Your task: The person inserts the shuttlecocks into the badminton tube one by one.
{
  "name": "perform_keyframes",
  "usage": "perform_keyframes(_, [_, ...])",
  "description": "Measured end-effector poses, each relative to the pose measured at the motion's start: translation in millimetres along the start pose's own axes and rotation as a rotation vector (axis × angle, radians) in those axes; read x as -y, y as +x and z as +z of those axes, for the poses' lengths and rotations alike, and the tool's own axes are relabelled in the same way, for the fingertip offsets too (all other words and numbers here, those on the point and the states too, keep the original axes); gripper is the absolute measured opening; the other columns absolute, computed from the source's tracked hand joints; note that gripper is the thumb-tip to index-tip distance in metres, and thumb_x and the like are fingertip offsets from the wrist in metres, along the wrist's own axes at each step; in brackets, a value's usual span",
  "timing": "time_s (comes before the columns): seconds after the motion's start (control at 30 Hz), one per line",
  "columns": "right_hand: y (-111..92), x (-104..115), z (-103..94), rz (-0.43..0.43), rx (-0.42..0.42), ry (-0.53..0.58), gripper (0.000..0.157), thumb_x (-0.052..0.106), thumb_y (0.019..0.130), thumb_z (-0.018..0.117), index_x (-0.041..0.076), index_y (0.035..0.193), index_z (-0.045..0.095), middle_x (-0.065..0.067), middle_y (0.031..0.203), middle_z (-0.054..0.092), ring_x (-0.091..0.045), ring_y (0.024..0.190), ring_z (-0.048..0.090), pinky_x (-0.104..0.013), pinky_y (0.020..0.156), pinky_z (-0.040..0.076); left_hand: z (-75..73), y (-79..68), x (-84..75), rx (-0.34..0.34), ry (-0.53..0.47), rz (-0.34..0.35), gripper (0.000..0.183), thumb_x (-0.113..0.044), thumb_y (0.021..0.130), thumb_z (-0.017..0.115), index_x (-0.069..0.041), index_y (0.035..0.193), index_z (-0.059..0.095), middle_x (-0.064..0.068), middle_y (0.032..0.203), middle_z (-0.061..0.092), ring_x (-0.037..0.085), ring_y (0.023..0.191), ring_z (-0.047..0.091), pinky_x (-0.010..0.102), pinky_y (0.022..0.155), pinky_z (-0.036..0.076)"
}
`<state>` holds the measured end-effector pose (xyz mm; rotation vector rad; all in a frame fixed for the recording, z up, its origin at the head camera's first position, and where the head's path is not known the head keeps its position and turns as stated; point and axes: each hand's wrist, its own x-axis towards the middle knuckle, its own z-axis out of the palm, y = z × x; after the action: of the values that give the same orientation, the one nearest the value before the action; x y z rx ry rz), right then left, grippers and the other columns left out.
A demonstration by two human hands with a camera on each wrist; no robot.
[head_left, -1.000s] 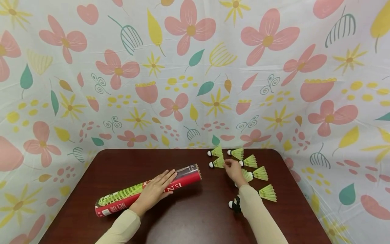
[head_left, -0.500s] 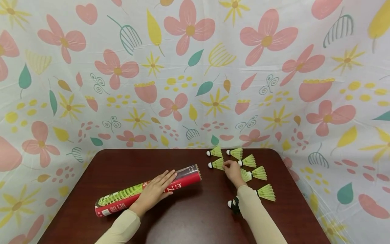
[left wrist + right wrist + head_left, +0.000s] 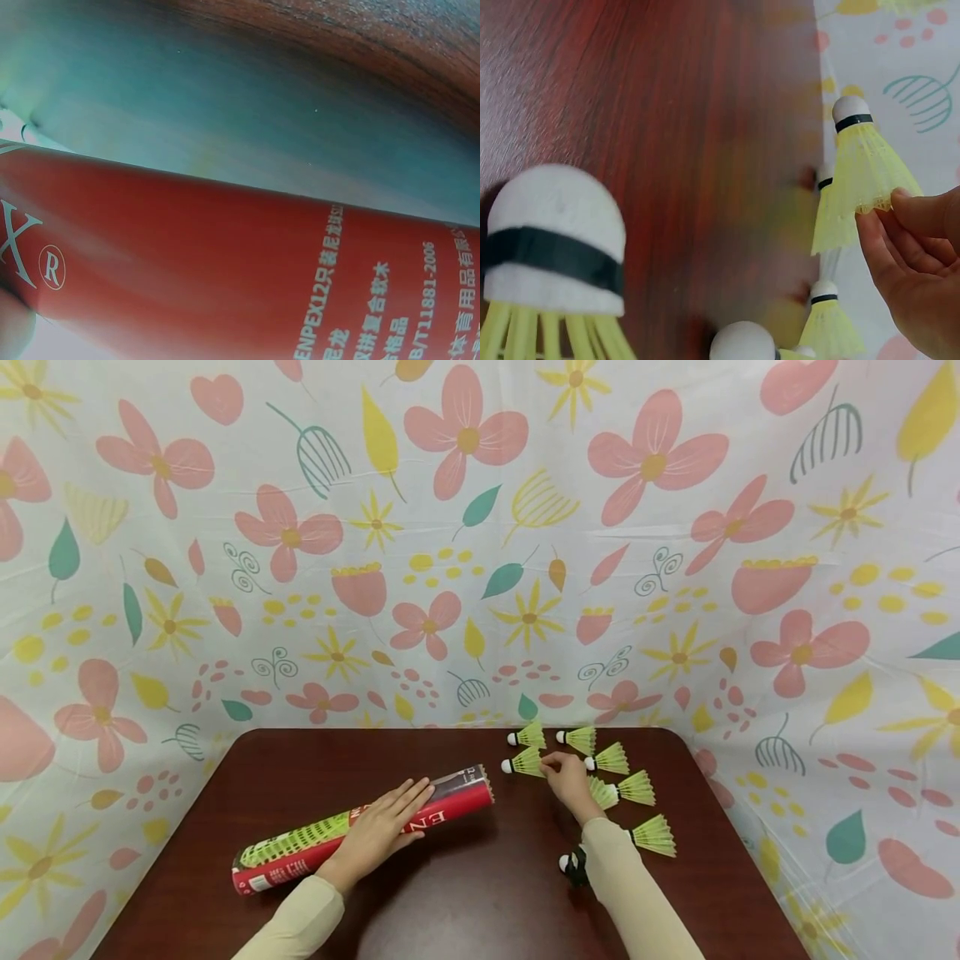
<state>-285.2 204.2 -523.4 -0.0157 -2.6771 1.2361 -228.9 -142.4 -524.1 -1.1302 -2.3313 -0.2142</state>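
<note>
My right hand (image 3: 567, 783) pinches a yellow shuttlecock (image 3: 522, 763) by the rim of its skirt. In the right wrist view, thumb and index finger meet on the skirt's edge, and the white cork tip of that shuttlecock (image 3: 870, 161) points away from the hand. My left hand (image 3: 382, 831) rests on a red shuttlecock tube (image 3: 300, 852), its fingers straight across the top. The tube lies slanted on the table. Close up in the left wrist view, the tube's red side (image 3: 187, 255) shows white printing; only a bit of the hand appears at the left edge.
Several more yellow shuttlecocks lie around my right hand, among them one at the back (image 3: 576, 740) and one at the right (image 3: 652, 836). Another (image 3: 572, 865) is partly behind my right forearm. The dark brown table (image 3: 465, 902) ends at a flower-printed cloth (image 3: 450, 568).
My right hand has moved slightly left, and the pinched shuttlecock has shifted left with it. The left hand and the tube stay where they were.
</note>
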Motion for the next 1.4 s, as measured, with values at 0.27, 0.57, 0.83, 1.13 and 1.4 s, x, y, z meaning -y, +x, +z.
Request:
perform_keyframes(0.27, [-6,9,-3.6,-0.049,-0.015,0.013,0.012,0.01,0.083,0.061,0.004,0.092,0.067,-0.008,0.088,0.064,-0.017,0.069,0.058,-0.03,0.055,0.047,1.5,-0.1,1.5,0.001,0.015,0.005,0.082,-0.032,0.067,0.074,-0.01,0.136,0.036,0.008,0.138,0.036,0.023,0.124,0.036,0.039,0.095,0.036])
perform_keyframes(0.57, [-14,22,-12.1,-0.099,-0.028,0.027,0.01,0.011,0.082,0.062,0.008,0.089,0.068,-0.006,0.086,0.065,-0.017,0.07,0.059,-0.029,0.056,0.048,-0.4,1.7,4.6,0.014,0.026,-0.008,0.076,-0.039,0.074,0.067,-0.011,0.137,0.034,0.007,0.139,0.035,0.022,0.126,0.033,0.038,0.098,0.034])
perform_keyframes(0.83, [-22,29,-16.0,-0.147,-0.006,0.079,0.008,0.012,0.081,0.063,0.009,0.087,0.068,-0.003,0.082,0.066,-0.016,0.07,0.061,-0.028,0.057,0.049,3.1,1.7,4.2,0.009,0.001,-0.024,0.084,-0.032,0.067,0.075,-0.012,0.138,0.033,0.005,0.14,0.034,0.021,0.127,0.033,0.038,0.097,0.034])
perform_keyframes(1.13, [-31,34,-15.3,-0.191,0.039,0.111,0.007,0.012,0.081,0.063,0.01,0.086,0.067,-0.001,0.081,0.066,-0.015,0.071,0.061,-0.026,0.058,0.048,4.4,2.5,4.8,0.008,-0.003,-0.019,0.084,-0.032,0.068,0.074,-0.012,0.138,0.032,0.005,0.141,0.032,0.02,0.128,0.031,0.037,0.099,0.032])
perform_keyframes(1.4, [-36,40,-3.9,-0.258,0.072,0.139,0.006,0.009,0.079,0.065,0.009,0.085,0.067,0.0,0.078,0.066,-0.012,0.069,0.059,-0.024,0.059,0.047,3.4,4.6,1.8,-0.01,-0.007,0.001,0.081,-0.032,0.068,0.074,-0.01,0.136,0.035,0.006,0.139,0.034,0.022,0.126,0.034,0.038,0.098,0.034])
